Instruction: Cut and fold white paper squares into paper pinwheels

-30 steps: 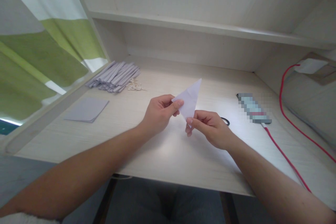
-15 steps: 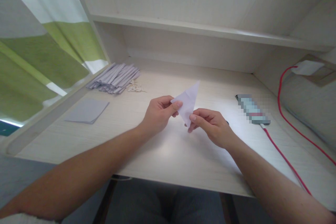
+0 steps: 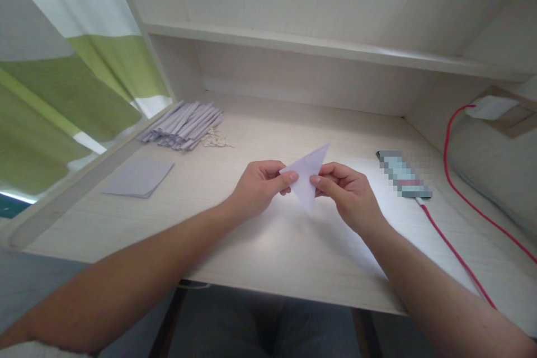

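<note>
A pale lilac paper folded into a triangle [image 3: 305, 178] hangs above the middle of the light wooden desk [image 3: 268, 246]. My left hand [image 3: 260, 185] pinches its left corner between thumb and fingers. My right hand [image 3: 349, 193] pinches its right edge, thumb on top. One tip of the triangle points up and right, another points down between my hands.
A stack of flat lilac paper sheets [image 3: 138, 177] lies at the left of the desk. Behind it sits a pile of folded paper strips [image 3: 184, 123] and small scraps [image 3: 215, 139]. A phone [image 3: 403, 173] on a red cable [image 3: 457, 251] lies at right. A green curtain [image 3: 62, 95] hangs at left.
The triangle has dropped lower and tilted flatter. My right hand has slid up from the bottom tip to the right edge. My left hand keeps its pinch.
</note>
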